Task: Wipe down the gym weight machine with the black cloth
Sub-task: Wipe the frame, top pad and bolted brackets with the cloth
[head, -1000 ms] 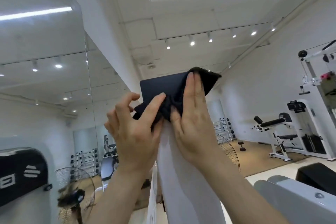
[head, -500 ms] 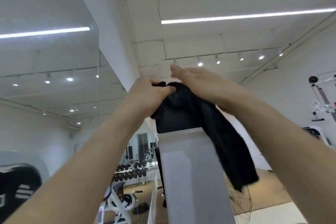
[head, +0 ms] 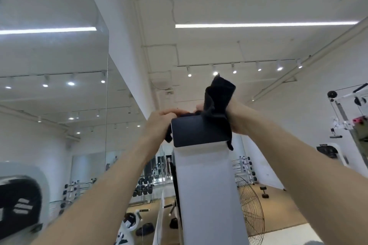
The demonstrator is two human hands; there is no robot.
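The weight machine's tall white column (head: pixel 207 195) rises in front of me, topped by a black cap panel (head: pixel 196 132). The black cloth (head: pixel 218 101) is bunched on top of that cap, one end standing up and a corner hanging down the right edge. My left hand (head: pixel 160 123) grips the cloth at the cap's upper left corner. My right hand (head: pixel 237 119) holds the cloth at the upper right; its fingers are hidden behind the fabric.
A large mirror (head: pixel 53 105) fills the left wall, with a white ceiling beam (head: pixel 119 45) overhead. A black-and-white machine shroud (head: pixel 20 205) sits at lower left. A standing fan (head: pixel 251 203) and other white gym machines (head: pixel 346 117) stand to the right.
The cloth that hung down the column's right side has been gathered up on top of the cap. Both hands have moved apart to the cap's two upper corners.
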